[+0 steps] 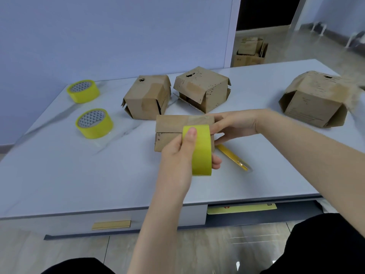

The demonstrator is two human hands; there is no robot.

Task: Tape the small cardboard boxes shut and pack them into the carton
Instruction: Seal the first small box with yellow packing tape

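Note:
A small cardboard box (171,127) stands at the middle of the white table. My left hand (177,155) grips a yellow tape roll (200,153) held upright against the box's front right part, thumb on the roll's top. My right hand (231,125) holds the box's right end, fingers against its side. A strip of clear tape seems to run over the box's top right. Three more small boxes stand behind: one (148,95) at the centre left, one (203,88) at the centre, one (314,99) at the right, all with loose flaps.
Two spare yellow tape rolls (84,90) (94,123) lie flat on the table's left. A yellow utility knife (233,157) lies just right of the held box. A carton (250,52) with cardboard inside stands on the floor beyond the table. The table's front edge (98,211) has drawers below it.

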